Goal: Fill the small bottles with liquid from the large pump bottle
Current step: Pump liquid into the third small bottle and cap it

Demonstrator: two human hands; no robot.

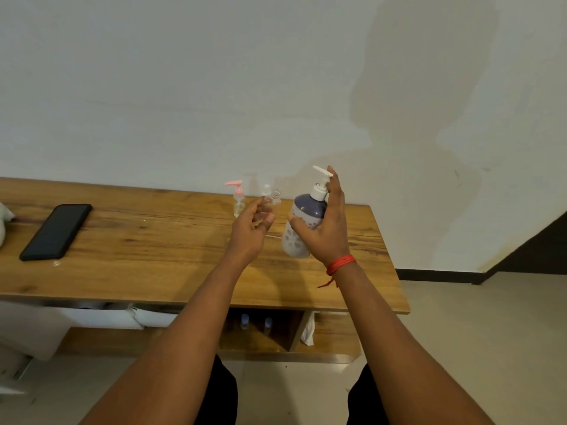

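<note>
My right hand (326, 228) grips the large pump bottle (302, 225), white below and purple-grey above, lifted off the table and tilted left, with a finger by its white pump head (322, 173). My left hand (250, 228) holds a small clear uncapped bottle (273, 204), its threaded neck pointing up towards the pump spout. Behind it a small clear bottle with a pink pump (237, 197) stands near the wall, and another small clear bottle (266, 190) stands beside it, partly hidden.
A black phone (56, 231) lies on the wooden table (153, 265) at the left, next to a white cloth (4, 222) at the edge. Two blue-capped bottles (256, 322) stand on the shelf below. The wall runs close behind the table.
</note>
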